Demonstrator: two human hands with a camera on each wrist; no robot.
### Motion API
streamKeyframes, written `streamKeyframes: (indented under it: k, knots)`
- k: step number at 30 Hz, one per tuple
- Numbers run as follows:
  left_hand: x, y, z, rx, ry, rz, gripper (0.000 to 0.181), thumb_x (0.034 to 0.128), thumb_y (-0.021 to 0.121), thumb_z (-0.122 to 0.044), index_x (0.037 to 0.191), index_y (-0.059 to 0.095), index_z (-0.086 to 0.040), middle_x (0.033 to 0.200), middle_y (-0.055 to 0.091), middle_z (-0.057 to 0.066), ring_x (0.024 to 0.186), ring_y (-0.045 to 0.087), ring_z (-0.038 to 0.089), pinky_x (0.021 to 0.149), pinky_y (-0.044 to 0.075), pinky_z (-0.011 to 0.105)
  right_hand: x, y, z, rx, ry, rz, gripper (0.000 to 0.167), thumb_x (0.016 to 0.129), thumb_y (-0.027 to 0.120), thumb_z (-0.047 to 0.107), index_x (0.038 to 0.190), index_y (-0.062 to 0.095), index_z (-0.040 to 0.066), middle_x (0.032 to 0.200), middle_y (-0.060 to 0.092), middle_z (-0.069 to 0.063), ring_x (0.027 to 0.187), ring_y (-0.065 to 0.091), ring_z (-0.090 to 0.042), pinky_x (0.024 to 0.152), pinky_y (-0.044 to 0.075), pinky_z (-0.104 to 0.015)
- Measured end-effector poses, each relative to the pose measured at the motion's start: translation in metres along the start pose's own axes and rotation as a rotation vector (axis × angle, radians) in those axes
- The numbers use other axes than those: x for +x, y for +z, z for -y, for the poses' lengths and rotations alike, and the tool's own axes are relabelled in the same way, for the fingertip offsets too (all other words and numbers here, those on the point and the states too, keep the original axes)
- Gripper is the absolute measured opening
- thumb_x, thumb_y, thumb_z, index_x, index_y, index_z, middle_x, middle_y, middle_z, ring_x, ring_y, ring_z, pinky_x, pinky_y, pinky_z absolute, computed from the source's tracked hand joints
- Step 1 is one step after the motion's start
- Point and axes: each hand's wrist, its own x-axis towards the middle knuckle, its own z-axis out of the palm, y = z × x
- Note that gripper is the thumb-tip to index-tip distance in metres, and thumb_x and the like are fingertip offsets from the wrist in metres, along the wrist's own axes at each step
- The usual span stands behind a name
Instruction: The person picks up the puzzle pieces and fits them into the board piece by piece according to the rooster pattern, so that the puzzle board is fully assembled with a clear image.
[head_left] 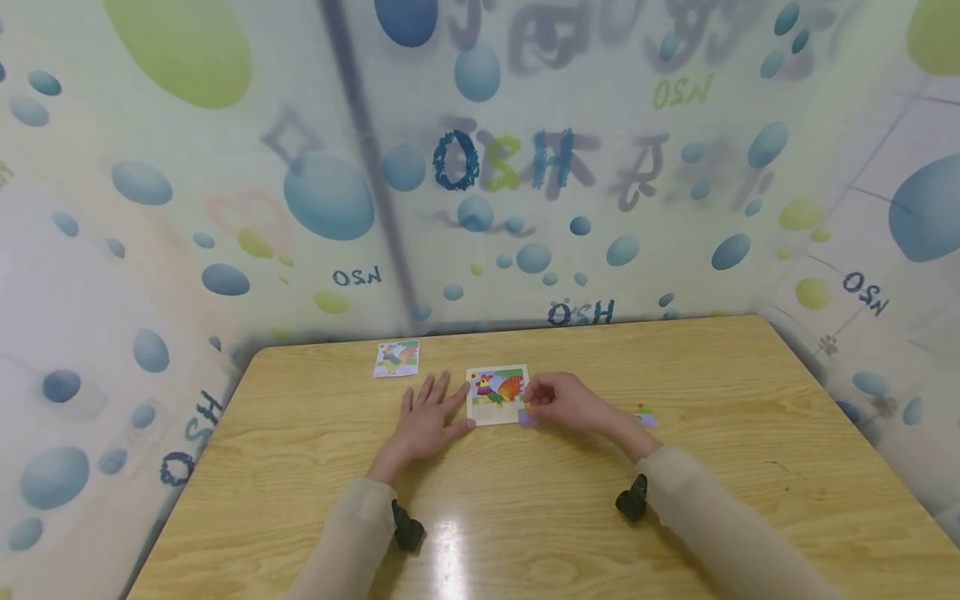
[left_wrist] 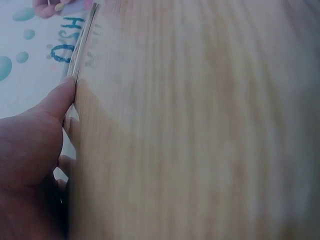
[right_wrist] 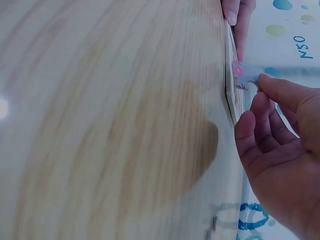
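A square puzzle tray (head_left: 498, 422) with a colourful rooster picture lies on the table, its lower part showing bare board. My left hand (head_left: 427, 427) lies with spread fingers at the tray's left edge, thumb and a fingertip touching it. At the tray's right side, my right hand (head_left: 566, 402) pinches a small purple puzzle piece (head_left: 528, 418) between thumb and finger. In the right wrist view that piece (right_wrist: 246, 74), with a pink pattern, is tilted over the tray's edge, held by my right hand (right_wrist: 280, 125). The left wrist view shows my left hand (left_wrist: 35, 145) side-on.
A rooster picture card (head_left: 397, 358) lies behind and left of the tray. Another purple piece (head_left: 645, 417) lies on the wooden table (head_left: 300, 500), right of the tray near my right forearm. A patterned backdrop (head_left: 480, 250) stands behind the table.
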Motion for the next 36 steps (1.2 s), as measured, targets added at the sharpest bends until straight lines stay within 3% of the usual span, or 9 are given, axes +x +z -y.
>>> streamKeyframes:
  k: [14,22,36]
  knots:
    - [-0.001,-0.003,-0.007,0.008,-0.009,-0.011,0.068,0.1039,0.054,-0.05,0.162,0.035,-0.019,0.17,0.01,0.019,0.155,0.0,0.043,0.117,-0.004,0.068,0.027,0.024,0.005,0.017,-0.023,-0.141,0.007,0.094,0.072,0.004,0.1,0.07,0.004,0.093,0.068,-0.002,0.084,0.06,-0.015,0.077,0.051,-0.031]
    - [-0.002,-0.005,-0.008,0.015,-0.021,-0.003,0.068,0.1041,0.054,-0.05,0.162,0.035,-0.019,0.17,0.01,0.018,0.155,0.0,0.042,0.117,-0.004,0.068,0.037,0.038,0.014,0.021,-0.057,-0.132,0.006,0.094,0.069,0.001,0.099,0.068,0.003,0.089,0.067,-0.003,0.08,0.059,-0.014,0.073,0.051,-0.028]
    - [-0.002,-0.006,-0.01,0.028,-0.015,-0.009,0.067,0.1041,0.055,-0.049,0.161,0.037,-0.018,0.169,0.013,0.02,0.155,0.003,0.044,0.117,-0.001,0.069,0.047,0.053,0.017,0.033,-0.027,-0.17,0.01,0.09,0.072,-0.001,0.099,0.069,0.002,0.087,0.067,-0.003,0.08,0.06,-0.013,0.075,0.052,-0.028]
